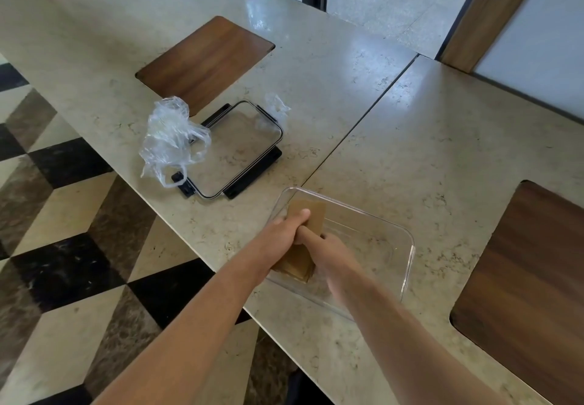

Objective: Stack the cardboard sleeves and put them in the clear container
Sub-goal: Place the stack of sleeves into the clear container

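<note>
A stack of brown cardboard sleeves (313, 215) sits at the left end of the clear container (407, 253), which rests on the stone counter near its front edge. My left hand (286, 231) grips the stack from the left, thumb on top. My right hand (328, 250) holds the same stack from the right, fingers curled around its near side. Both hands are inside the container. The lower part of the stack is partly hidden by my fingers.
The container's clear lid with black clips (240, 152) lies on the counter behind, with a crumpled plastic bag (172, 139) on its left edge and a small plastic scrap (276, 104) beyond. Wooden inlays (205, 60) (531, 262) are set in the counter. The counter edge drops to a chequered floor at left.
</note>
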Tool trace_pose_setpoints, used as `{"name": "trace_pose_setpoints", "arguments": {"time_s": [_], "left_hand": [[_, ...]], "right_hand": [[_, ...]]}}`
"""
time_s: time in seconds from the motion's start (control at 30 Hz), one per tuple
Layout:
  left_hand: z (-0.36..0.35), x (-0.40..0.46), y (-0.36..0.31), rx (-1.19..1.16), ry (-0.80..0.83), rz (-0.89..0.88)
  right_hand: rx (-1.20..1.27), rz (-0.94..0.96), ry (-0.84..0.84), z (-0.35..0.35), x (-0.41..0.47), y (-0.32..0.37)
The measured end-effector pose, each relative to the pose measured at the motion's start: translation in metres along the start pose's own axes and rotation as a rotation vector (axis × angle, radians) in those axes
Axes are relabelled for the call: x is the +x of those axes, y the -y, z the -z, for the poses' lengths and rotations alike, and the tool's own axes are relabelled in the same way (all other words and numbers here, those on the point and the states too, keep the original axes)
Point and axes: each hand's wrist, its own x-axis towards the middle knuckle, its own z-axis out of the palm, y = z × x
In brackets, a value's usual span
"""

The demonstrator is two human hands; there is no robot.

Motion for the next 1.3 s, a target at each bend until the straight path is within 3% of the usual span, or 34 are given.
{"name": "trace_pose_setpoints", "arguments": {"time_s": [0.33, 0.57, 0.63, 0.73, 0.8, 0.93, 1.3], "left_hand": [[0.002, 0.001, -0.005, -0.054, 0.049, 0.059], [0.015, -0.009, -0.014, 0.042, -0.015, -0.102], [0.023, -0.015, -0.015, 0.029, -0.080, -0.204], [0.033, -0.020, -0.013, -0.082, -0.306, -0.404], [0.038, -0.014, -0.006, -0.129, -0.390, -0.432], [0.041, 0.005, 0.013, -0.198, -0.128, -0.189], [0.043, 0.014, 0.011, -0.170, 0.117, -0.207]], "right_hand": [[0.021, -0.019, -0.088, -0.001, -0.007, 0.008], [0.116, -0.019, -0.111, -0.015, -0.007, 0.006], [0.127, -0.015, -0.115, -0.018, -0.008, 0.006], [0.146, -0.043, -0.116, -0.020, -0.006, 0.005], [0.141, -0.057, -0.111, -0.022, -0.004, 0.005], [0.143, -0.056, -0.123, -0.028, -0.004, 0.010], [0.126, -0.052, -0.066, -0.032, -0.003, 0.012]]}}
